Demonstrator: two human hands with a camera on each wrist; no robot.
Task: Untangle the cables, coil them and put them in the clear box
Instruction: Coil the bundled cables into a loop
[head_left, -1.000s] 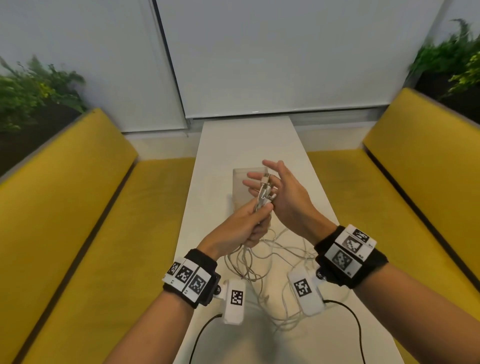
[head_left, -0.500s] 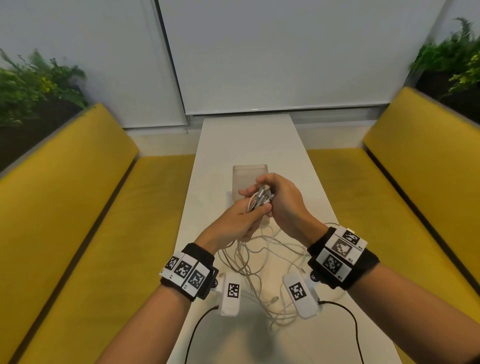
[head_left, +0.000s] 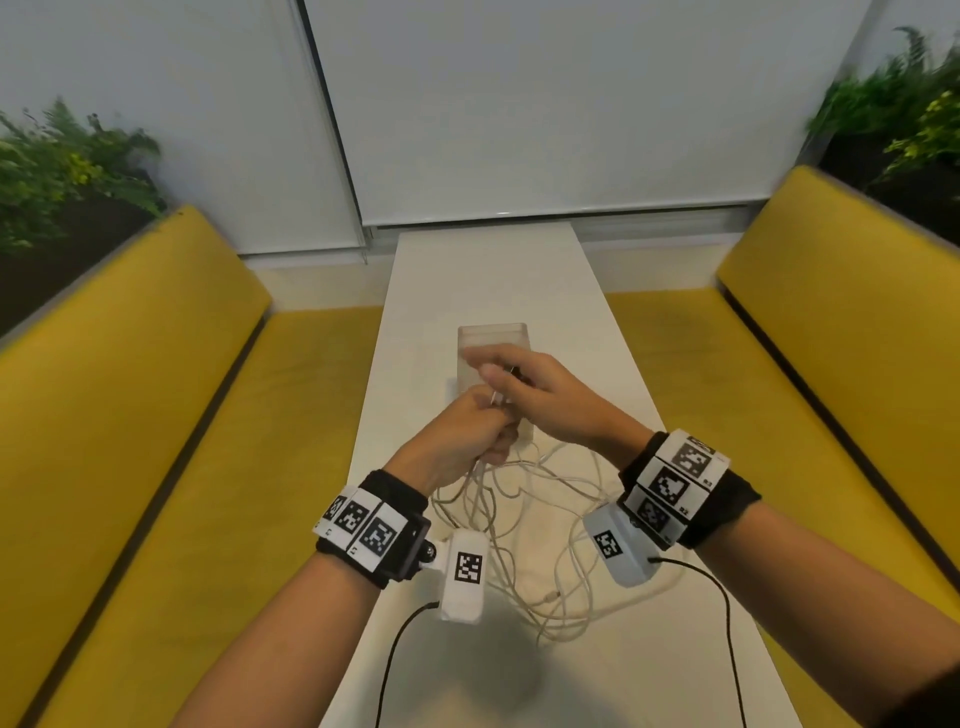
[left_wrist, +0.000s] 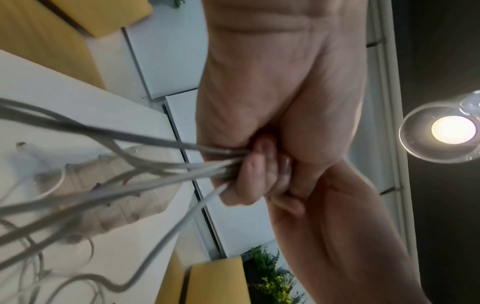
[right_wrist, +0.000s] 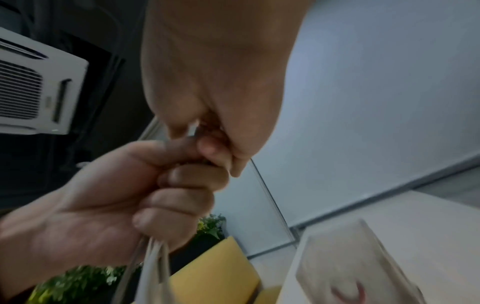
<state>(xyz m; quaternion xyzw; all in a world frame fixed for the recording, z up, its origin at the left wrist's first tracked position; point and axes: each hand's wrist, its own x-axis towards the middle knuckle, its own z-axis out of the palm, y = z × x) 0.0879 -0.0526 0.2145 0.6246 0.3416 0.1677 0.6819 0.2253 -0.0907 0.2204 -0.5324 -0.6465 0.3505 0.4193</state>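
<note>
The cables (head_left: 524, 525) are gathered at one end in the left hand (head_left: 457, 441), whose fingers are curled tight around several strands, while the rest hangs down in a loose tangle on the white table (head_left: 519, 280). The right hand (head_left: 535, 395), open and spread a second ago, has now closed its fingertips on the plug ends just above the left fist, so I think untangling is only beginning. The clear box (head_left: 493, 338) stands just behind both hands, seemingly without cables
</note>
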